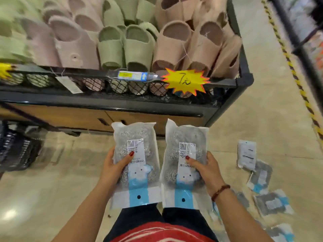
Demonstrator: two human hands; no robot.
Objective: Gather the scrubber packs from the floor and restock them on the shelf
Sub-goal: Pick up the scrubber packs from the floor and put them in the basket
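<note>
- The left pack point(138, 133) of steel scrubbers is held upright in front of the body. The left hand point(115, 165) grips its left edge, with the thumb pressed flat across the label and the other fingers hidden behind.
- The right pack point(187, 135) stands just beside it, with a narrow gap between their inner edges. The right hand point(207, 169) grips its right edge, the thumb laid on the label and the fingertips curled round the outer side.
- The top edges of both packs reach up in front of the wooden base point(70, 117) of the display stand.
- More loose packs point(246, 154) lie scattered on the floor point(52, 180) to the right. They run in a ragged line toward the lower right corner and some overlap.
- The floor to the left of the arms is bare tile up to a dark basket point(17, 151) at the left edge.
- The black mesh rim point(122, 100) of the stand juts out above the base. It carries a yellow price star point(186, 82) and fences in rows of green and pink slippers point(111, 48).
- Past the stand's right corner an aisle opens, edged by a yellow-and-black tape line point(295, 75). Another rack point(307, 41) stands beyond it.
</note>
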